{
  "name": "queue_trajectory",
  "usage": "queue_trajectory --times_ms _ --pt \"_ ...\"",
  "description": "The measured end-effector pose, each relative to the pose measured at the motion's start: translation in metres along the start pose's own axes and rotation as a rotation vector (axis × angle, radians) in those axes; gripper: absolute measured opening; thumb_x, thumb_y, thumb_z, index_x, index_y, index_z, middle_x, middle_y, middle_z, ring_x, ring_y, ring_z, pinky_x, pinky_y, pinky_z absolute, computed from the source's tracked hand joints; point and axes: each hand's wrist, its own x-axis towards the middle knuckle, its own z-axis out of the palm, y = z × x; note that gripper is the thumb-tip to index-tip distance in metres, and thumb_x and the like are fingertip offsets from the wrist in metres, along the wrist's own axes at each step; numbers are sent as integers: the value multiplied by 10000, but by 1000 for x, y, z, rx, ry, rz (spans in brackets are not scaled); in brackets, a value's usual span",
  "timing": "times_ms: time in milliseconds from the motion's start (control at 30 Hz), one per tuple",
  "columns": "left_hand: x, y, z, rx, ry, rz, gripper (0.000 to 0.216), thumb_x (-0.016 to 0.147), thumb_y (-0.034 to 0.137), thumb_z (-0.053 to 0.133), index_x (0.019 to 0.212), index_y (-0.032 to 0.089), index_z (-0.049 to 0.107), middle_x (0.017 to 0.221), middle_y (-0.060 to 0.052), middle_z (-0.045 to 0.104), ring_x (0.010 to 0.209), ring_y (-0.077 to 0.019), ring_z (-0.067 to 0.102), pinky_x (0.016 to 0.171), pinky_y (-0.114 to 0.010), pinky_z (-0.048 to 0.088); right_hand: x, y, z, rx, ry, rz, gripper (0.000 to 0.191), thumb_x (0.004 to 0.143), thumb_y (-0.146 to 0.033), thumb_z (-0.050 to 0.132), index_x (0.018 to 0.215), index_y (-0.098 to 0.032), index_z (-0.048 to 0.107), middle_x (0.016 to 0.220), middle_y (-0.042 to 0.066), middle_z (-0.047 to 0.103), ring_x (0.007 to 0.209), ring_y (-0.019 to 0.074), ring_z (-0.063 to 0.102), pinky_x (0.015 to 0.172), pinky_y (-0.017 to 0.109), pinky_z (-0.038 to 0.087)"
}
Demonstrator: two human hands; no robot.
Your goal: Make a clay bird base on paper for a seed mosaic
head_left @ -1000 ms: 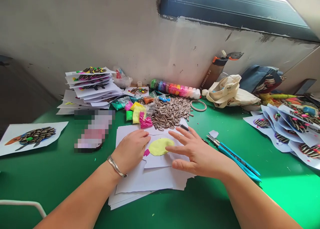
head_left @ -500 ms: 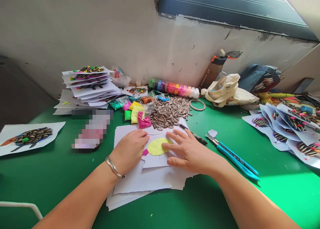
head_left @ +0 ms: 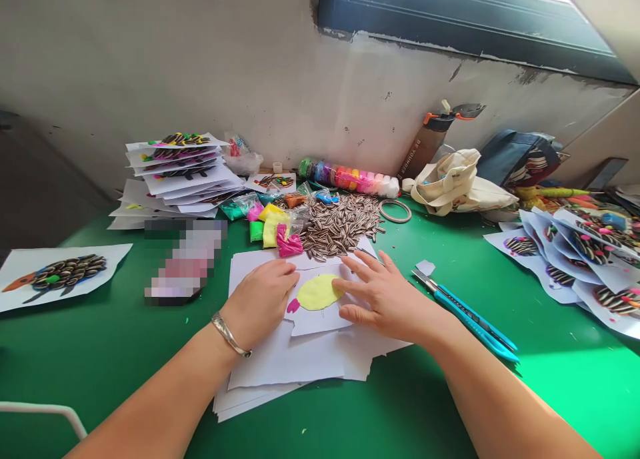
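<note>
A small white sheet of paper (head_left: 313,324) lies on top of several larger white sheets (head_left: 285,365). On it is a flattened oval of yellow clay (head_left: 317,292), with a small pink clay piece (head_left: 293,305) at its left end and thin drawn lines below. My left hand (head_left: 263,292), a silver bracelet at its wrist, rests closed on the sheet's left edge, fingers bent and held together; the thumb is mostly hidden. Fingers spread, my right hand (head_left: 377,292) lies over the sheet's right side, its fingertips at the oval's right edge.
Sunflower seeds (head_left: 340,225) and bagged clay (head_left: 275,229) lie behind the papers. Right of my right hand are blue utility knives (head_left: 470,315) and a tape roll (head_left: 395,210). Finished seed pictures stand stacked (head_left: 183,172) at left and spread (head_left: 585,252) at right.
My right hand has shifted right, off most of the yellow oval, and now covers the black pen. The small sheet has moved slightly right. My left hand stays nearly still.
</note>
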Motion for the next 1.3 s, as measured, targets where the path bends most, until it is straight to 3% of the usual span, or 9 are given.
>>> queue_trajectory --times_ms 100,300,500,700,833,1067,1300 --pt "0 0 0 9 -5 -5 305 881 70 444 994 178 706 1133 -97 672 1103 -247 587 962 -403 504 0 3 -1 -23 30 37 467 942 -591 360 1316 -377 539 1545 72 316 1422 361 230 1083 695 142" --pt "0 0 0 -12 -18 -7 312 888 76 433 1012 169 704 1140 -107 669 1119 -253 579 975 -417 498 -1 8 -1 -15 14 38 393 949 -556 381 1211 -386 620 1507 50 389 1410 364 261 1072 707 155" --pt "-1 -2 4 -10 -12 -15 320 890 80 432 1053 189 684 1164 -101 655 1147 -249 561 994 -424 482 1 20 6 -37 200 98 375 974 -434 392 1281 -338 586 1464 54 451 1377 319 325 1078 619 250" --pt "-1 -5 9 28 -5 -2 353 871 55 443 1124 190 650 1206 -99 639 1182 -253 536 1022 -434 458 17 29 24 -78 284 177 357 968 -218 373 1078 -261 709 1126 71 674 1006 234 546 884 389 401" --pt "-1 -7 10 43 0 -6 341 875 50 448 1125 162 651 1218 -114 637 1187 -265 533 1026 -452 453 23 26 29 -97 303 186 341 963 -234 404 927 -254 743 974 58 699 898 224 517 801 348 364" --pt "-1 -7 10 52 18 -27 321 884 54 452 1108 157 657 1211 -123 646 1185 -259 545 1017 -452 465 26 20 31 -157 341 184 328 955 -199 421 801 -237 707 850 42 681 853 204 502 771 341 305" --pt "-1 -8 14 19 79 -20 307 895 65 439 1054 148 687 1168 -122 670 1135 -266 578 980 -463 492 30 22 40 -291 462 188 233 900 -137 496 718 -191 630 756 49 621 817 196 485 796 337 276"
